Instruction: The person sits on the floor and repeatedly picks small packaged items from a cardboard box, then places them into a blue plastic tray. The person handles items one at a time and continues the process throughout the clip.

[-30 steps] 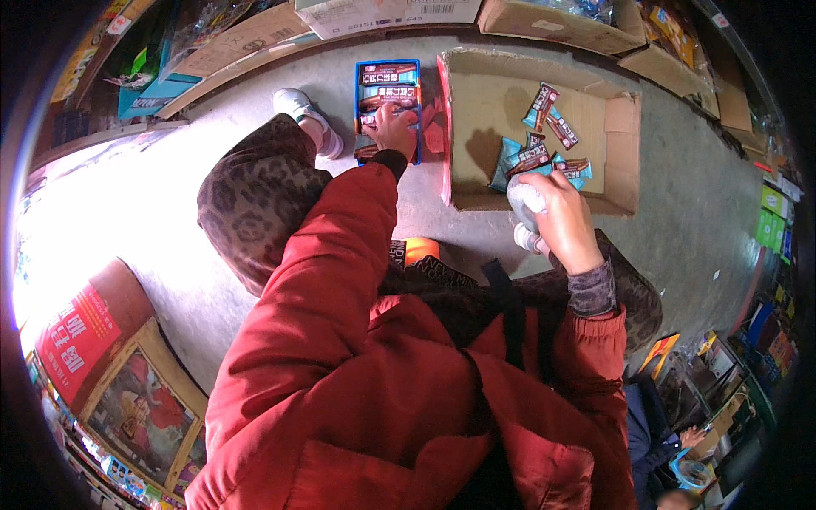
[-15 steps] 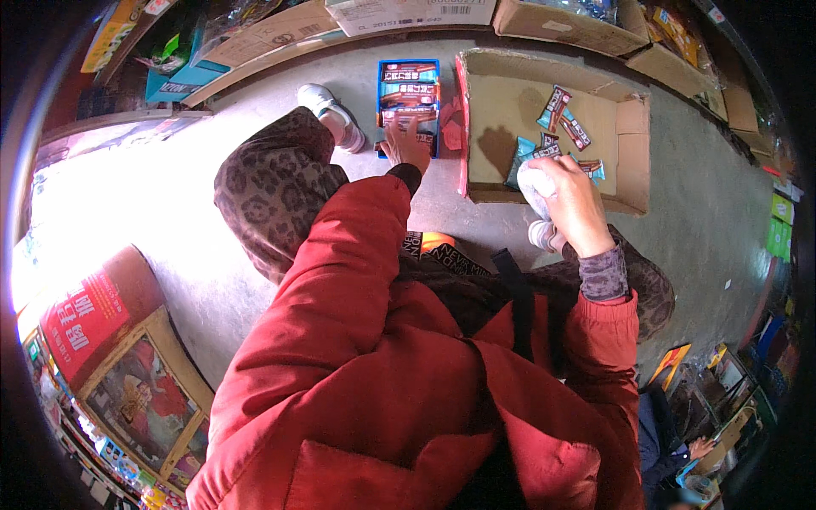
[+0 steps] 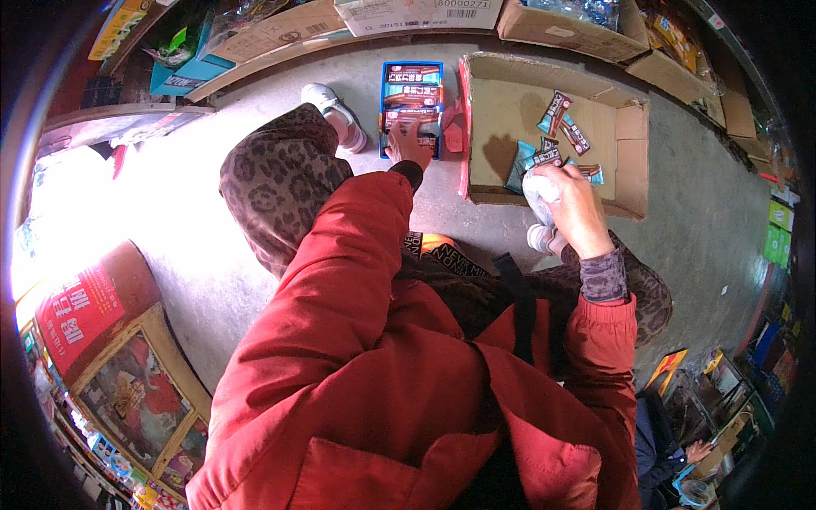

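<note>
My left hand [image 3: 410,146] reaches over the near end of a small blue box [image 3: 382,102], its fingers apart and lying on the wrapped snack bars inside. Brown-and-blue wrapped bars [image 3: 413,93] fill that box in stacked rows. My right hand [image 3: 580,208] is closed round a crumpled white cloth [image 3: 539,194], held above the near edge of an open cardboard box [image 3: 625,123]. Several loose bars [image 3: 557,112] in the same kind of wrapper lie scattered in the cardboard box. A light blue packet [image 3: 518,166] rests among them, partly covered by the cloth.
Filled cartons [image 3: 569,30] line the far side. A reddish scrap [image 3: 453,127] lies between the two boxes. At lower left stands a wood-framed glass case [image 3: 140,395]. Another person's hand [image 3: 699,450] shows at lower right, beside a cluttered shelf.
The view has shifted slightly. My left hand stays on the bars, and my right hand still holds the cloth over the cardboard box, with hardly any movement.
</note>
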Motion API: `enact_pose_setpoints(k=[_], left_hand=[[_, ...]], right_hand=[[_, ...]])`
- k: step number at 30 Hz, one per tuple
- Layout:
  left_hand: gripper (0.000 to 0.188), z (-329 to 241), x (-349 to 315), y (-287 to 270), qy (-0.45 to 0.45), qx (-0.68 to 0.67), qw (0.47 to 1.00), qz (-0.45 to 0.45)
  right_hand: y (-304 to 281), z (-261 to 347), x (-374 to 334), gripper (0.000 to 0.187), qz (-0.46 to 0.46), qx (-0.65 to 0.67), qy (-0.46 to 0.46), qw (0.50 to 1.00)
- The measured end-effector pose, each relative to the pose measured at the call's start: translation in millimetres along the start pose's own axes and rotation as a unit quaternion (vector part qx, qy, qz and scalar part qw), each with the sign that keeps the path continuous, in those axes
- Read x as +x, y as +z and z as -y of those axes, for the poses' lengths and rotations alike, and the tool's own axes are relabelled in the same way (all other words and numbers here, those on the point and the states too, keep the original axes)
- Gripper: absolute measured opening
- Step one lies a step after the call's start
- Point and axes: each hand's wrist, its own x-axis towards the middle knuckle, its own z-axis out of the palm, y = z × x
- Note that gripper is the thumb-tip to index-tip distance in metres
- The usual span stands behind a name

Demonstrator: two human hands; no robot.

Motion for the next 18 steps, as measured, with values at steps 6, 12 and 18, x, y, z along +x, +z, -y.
enact_pose_setpoints(k=[6,12,18], left_hand=[[0.068,1.3,1.0,2.6,-0.008,-0.002,1.0,-0.005],[0.057,5.2,8.2,1.4,-0.002,-0.019,1.0,-0.017],[0.048,1.5,15.6,1.1,-0.029,0.007,0.999,0.011]], right_hand=[[0.5,0.0,2.7,0.027,0.003,-0.009,0.0,1.0],[-0.6,1.5,2.7,0.036,0.004,0.005,0.004,1.0],[4.0,-9.0,-3.8,0.027,-0.032,-0.01,-0.018,0.999]])
